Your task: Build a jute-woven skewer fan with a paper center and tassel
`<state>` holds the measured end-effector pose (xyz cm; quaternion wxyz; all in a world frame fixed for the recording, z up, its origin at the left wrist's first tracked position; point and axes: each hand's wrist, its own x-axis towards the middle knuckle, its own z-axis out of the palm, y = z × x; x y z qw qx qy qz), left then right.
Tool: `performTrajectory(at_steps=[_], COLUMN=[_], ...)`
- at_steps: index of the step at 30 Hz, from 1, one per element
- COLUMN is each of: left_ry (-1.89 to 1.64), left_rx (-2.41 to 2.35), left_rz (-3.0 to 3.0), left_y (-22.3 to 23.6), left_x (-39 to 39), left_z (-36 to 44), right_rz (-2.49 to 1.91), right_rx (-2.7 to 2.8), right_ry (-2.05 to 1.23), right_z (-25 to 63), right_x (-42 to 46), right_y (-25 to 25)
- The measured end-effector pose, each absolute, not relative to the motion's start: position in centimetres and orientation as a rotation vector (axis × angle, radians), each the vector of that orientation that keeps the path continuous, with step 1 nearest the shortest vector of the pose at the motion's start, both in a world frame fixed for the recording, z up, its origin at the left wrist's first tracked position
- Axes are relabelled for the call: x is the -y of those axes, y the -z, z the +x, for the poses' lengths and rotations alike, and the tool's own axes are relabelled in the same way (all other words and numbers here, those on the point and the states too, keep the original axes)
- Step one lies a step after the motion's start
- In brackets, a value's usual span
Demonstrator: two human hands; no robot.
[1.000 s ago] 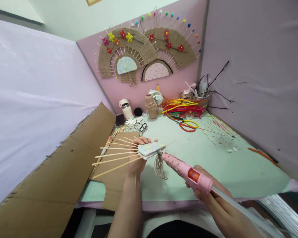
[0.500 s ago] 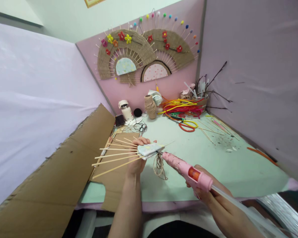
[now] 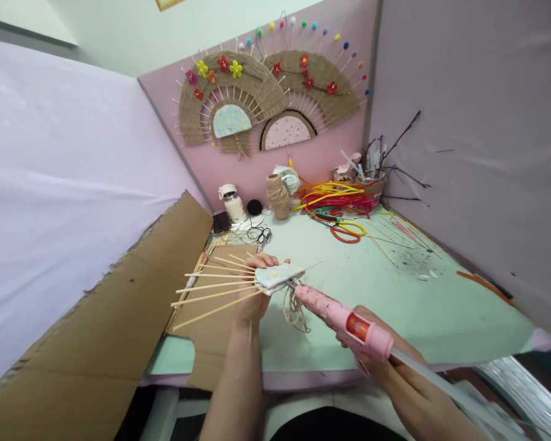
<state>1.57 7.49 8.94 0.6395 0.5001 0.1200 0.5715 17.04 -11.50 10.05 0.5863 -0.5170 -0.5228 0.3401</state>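
My left hand (image 3: 252,303) is closed round a small fan piece (image 3: 275,275), a folded pale blue patterned cloth part with several thin wooden sticks (image 3: 213,285) spreading out to the left. In my right hand (image 3: 381,355) is a pink glue gun (image 3: 335,312) with a clear glue stick (image 3: 422,370) running out of its back end. Its metal nozzle (image 3: 291,284) meets the near right edge of the cloth part; whether it is inside the fold I cannot tell. A loop of twine (image 3: 295,312) hangs beneath the cloth. My left fingertips curl behind the piece, partly hidden.
Brown cardboard (image 3: 119,294) leans along the left side. Toward the back stand a white bottle (image 3: 233,205), a twine spool (image 3: 278,197) and colourful pipe cleaners (image 3: 335,199). Scissors (image 3: 348,231) lie before them. Twigs (image 3: 406,131) stick out at the right, and two decorated fans (image 3: 232,67) hang behind.
The glue gun has shifted slightly left, bringing its nozzle along the cloth's edge. My left hand and the fan piece stay almost still.
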Motion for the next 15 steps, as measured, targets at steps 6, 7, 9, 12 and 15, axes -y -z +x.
performTrajectory(at_steps=[6,7,9,12,15], left_ry=[-1.292,-1.29,-1.287,-1.29,-1.307], left_rx=[-0.23,-0.228,-0.235,-0.254,-0.269], left_rz=[1.152,1.158,1.167,1.168,1.153], left_y=[-8.85,-8.81,-8.75,-8.72,-8.8], left_x=[-7.54,-7.55,-7.56,-7.59,-7.65], left_z=[1.55,1.54,1.55,1.56,1.57], right_rz=[-1.212,-1.21,-1.206,-1.216,-1.225], right_rx=[1.216,1.215,1.214,1.232,1.242], right_ry=[-0.784,-0.781,-0.777,-0.776,-0.775], right_z=[16.89,16.83,16.76,16.83,17.19], right_x=[11.59,11.59,11.59,11.66,11.81], right_y=[-10.22,-10.36,-10.6,-10.66,-10.2])
